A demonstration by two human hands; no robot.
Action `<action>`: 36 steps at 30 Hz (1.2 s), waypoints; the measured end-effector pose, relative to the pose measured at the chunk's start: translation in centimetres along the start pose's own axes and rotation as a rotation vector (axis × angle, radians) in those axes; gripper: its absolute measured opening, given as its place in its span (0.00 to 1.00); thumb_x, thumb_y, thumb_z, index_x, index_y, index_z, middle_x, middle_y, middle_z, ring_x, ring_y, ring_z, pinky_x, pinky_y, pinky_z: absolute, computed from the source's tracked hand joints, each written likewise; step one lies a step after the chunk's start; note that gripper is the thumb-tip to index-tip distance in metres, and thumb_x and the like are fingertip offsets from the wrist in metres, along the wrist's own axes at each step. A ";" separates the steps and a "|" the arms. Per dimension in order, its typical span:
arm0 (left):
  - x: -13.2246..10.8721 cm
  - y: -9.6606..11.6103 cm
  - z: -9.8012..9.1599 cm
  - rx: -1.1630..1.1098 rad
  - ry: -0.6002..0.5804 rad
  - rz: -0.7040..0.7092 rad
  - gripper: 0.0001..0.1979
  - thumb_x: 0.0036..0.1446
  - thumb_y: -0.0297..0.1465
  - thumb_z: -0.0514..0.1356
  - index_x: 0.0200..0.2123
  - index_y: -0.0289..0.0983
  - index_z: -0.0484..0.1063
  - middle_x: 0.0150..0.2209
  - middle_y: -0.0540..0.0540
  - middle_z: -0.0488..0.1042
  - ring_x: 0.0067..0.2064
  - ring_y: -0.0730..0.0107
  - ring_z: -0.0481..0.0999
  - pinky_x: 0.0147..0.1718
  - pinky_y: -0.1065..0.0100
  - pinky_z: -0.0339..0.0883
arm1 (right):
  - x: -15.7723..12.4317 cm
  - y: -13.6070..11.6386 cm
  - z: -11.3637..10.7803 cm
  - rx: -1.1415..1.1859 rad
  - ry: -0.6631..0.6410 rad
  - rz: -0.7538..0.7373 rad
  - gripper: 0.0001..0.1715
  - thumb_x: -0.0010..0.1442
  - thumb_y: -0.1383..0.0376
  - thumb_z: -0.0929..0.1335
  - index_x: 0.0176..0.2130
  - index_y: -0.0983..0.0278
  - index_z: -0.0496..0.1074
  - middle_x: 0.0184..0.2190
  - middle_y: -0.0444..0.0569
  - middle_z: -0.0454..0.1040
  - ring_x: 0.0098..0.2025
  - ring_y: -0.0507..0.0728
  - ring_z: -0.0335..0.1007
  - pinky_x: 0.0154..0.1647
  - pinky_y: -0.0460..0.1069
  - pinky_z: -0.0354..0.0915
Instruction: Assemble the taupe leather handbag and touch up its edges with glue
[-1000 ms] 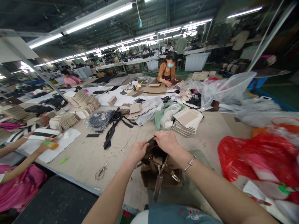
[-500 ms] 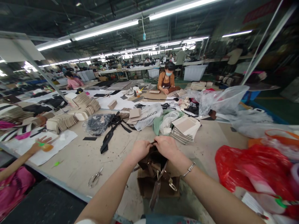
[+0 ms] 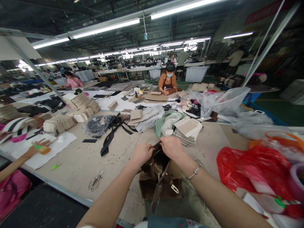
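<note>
A brown handbag [image 3: 161, 186] stands on the worktable in front of me, its straps and a metal clasp [image 3: 175, 189] hanging down the side nearest me. My left hand [image 3: 144, 153] pinches the bag's far upper edge. Close beside it, my right hand [image 3: 172, 147] grips the same edge, fingertips pressed together. The bag's dark inside shows below my hands. Part of the rim is hidden behind my fingers.
Scissors [image 3: 95, 180] lie left of the bag. Stacked beige panels [image 3: 187, 129], black straps [image 3: 109, 139] and a plastic-wrapped bundle [image 3: 98, 125] sit beyond. Right, there is a red plastic bag [image 3: 251, 171]. A co-worker's hand [image 3: 39, 148] holds an orange bottle at far left.
My hands have spread slightly apart along the bag's edge, and more of that edge shows between them. The whole view has shifted a little.
</note>
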State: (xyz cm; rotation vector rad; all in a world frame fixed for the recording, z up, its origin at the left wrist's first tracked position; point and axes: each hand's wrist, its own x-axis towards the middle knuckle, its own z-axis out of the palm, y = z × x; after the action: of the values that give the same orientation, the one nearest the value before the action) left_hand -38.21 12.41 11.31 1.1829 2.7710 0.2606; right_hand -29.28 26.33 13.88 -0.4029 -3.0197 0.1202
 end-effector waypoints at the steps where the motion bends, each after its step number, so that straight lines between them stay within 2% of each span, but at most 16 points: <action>1: 0.0 0.0 0.0 -0.003 0.000 0.002 0.15 0.59 0.38 0.54 0.33 0.39 0.79 0.32 0.41 0.79 0.36 0.58 0.77 0.35 0.65 0.65 | 0.1 0.0 0.0 -0.001 0.003 0.002 0.13 0.64 0.63 0.61 0.40 0.62 0.74 0.38 0.53 0.76 0.41 0.58 0.73 0.37 0.48 0.63; 22: 0.2 0.2 0.0 -0.018 0.003 -0.002 0.14 0.58 0.36 0.54 0.32 0.38 0.79 0.32 0.39 0.79 0.37 0.57 0.76 0.35 0.64 0.66 | 0.2 -0.1 0.2 0.014 0.011 -0.014 0.16 0.64 0.65 0.60 0.38 0.66 0.75 0.37 0.57 0.76 0.41 0.59 0.73 0.37 0.49 0.65; 25: 0.3 0.1 -0.4 -0.027 -0.026 0.012 0.14 0.58 0.36 0.55 0.31 0.38 0.79 0.31 0.39 0.79 0.36 0.57 0.76 0.35 0.64 0.66 | 0.3 -0.1 0.3 0.021 0.013 -0.011 0.17 0.64 0.66 0.59 0.37 0.67 0.75 0.37 0.58 0.76 0.41 0.59 0.73 0.37 0.49 0.64; 27: 0.5 0.1 -0.9 -0.065 -0.072 0.039 0.13 0.56 0.38 0.57 0.31 0.38 0.79 0.31 0.42 0.79 0.35 0.58 0.76 0.34 0.66 0.66 | 0.4 0.0 0.4 0.026 0.015 -0.010 0.16 0.64 0.66 0.60 0.37 0.66 0.75 0.37 0.57 0.76 0.41 0.59 0.73 0.37 0.49 0.64; 29: 0.9 0.2 -1.4 -0.130 -0.105 0.072 0.13 0.52 0.40 0.61 0.37 0.39 0.79 0.33 0.44 0.79 0.36 0.59 0.76 0.34 0.67 0.66 | 0.4 0.0 0.3 0.029 0.015 -0.013 0.15 0.64 0.65 0.61 0.37 0.66 0.75 0.37 0.56 0.76 0.41 0.59 0.73 0.37 0.49 0.64; 31: 1.5 0.3 -1.6 -0.194 -0.089 0.119 0.17 0.52 0.39 0.62 0.44 0.41 0.77 0.37 0.45 0.80 0.39 0.59 0.77 0.37 0.67 0.67 | 0.4 0.0 0.3 0.028 0.014 -0.012 0.15 0.64 0.64 0.61 0.37 0.66 0.75 0.37 0.56 0.76 0.41 0.59 0.73 0.37 0.49 0.64; 33: 2.2 0.5 -1.4 -0.237 -0.066 0.182 0.15 0.56 0.33 0.58 0.46 0.42 0.76 0.41 0.46 0.80 0.42 0.61 0.77 0.41 0.68 0.66 | 0.3 0.1 0.4 0.025 0.020 -0.001 0.16 0.64 0.64 0.60 0.37 0.65 0.75 0.37 0.56 0.76 0.41 0.59 0.73 0.37 0.49 0.64; 36: 3.0 0.7 -0.5 -0.281 -0.075 0.265 0.15 0.59 0.27 0.53 0.43 0.44 0.78 0.42 0.48 0.80 0.43 0.65 0.77 0.44 0.70 0.66 | 0.1 0.7 0.5 0.025 0.029 0.022 0.17 0.66 0.62 0.59 0.38 0.63 0.75 0.38 0.54 0.77 0.41 0.58 0.73 0.38 0.48 0.64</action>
State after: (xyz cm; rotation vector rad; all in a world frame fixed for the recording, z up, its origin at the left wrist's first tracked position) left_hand -39.84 15.01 11.86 1.4434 2.4093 0.5943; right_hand -29.20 26.98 13.33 -0.4318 -2.9825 0.1518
